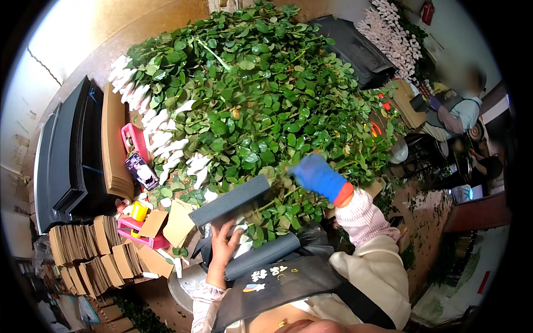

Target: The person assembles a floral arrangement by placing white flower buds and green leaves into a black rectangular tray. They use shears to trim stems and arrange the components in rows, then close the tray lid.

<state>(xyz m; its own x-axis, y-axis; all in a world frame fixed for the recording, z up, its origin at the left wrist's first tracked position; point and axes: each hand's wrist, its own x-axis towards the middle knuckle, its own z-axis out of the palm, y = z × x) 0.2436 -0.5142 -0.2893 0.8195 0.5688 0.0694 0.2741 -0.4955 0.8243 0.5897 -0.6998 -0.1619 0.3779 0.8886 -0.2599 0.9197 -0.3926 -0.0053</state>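
One ribbed board [230, 201] seemed light, stiff, best held by its edges; the left hand [223, 244] touched it; the right hand [318, 176] blurred; I couldn't tell either grip.

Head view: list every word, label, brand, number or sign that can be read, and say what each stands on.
Dark apron: pale lettering above a small rainbow-and-star print; I don't copy out wording.
Phone at left: lit screen, content too small to read.
Red strip on the right-hand wall: too small to tell whether it bears text.
I can make out no other text.
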